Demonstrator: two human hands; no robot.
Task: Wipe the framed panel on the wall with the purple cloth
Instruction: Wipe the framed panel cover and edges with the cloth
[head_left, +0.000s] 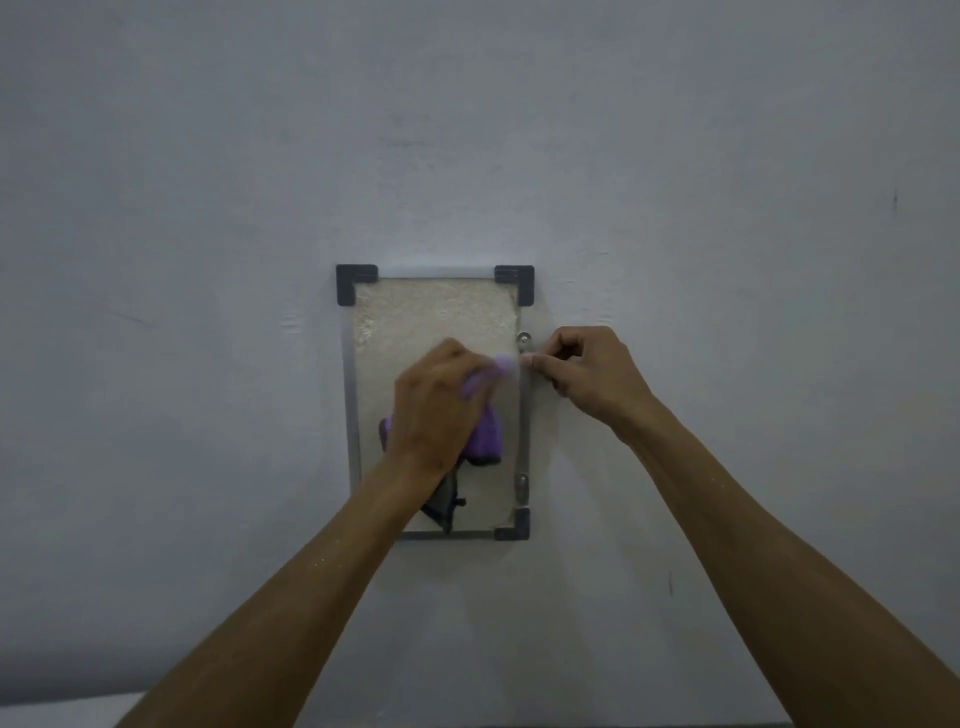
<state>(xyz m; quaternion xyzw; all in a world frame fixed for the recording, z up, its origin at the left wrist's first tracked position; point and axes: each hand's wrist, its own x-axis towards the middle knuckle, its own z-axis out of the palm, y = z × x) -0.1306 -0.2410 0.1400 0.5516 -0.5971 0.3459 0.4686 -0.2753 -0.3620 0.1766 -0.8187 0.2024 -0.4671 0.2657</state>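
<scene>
The framed panel (415, 317) hangs upright on the wall, a rough cream surface inside a thin metal frame with dark corner caps. My left hand (434, 410) presses the bunched purple cloth (485, 436) against the panel's middle, fingers closed over it; part of the cloth shows blurred near the fingertips. My right hand (587, 371) rests at the frame's right edge, fingers pinched on the metal strip just below a small screw bracket. My left forearm hides the panel's lower left corner.
A plain pale wall (727, 208) surrounds the panel. Two small metal brackets (522, 486) sit on the frame's right side. A dark patch (441, 506) shows low on the panel. A light ledge (62, 712) lies at the bottom left.
</scene>
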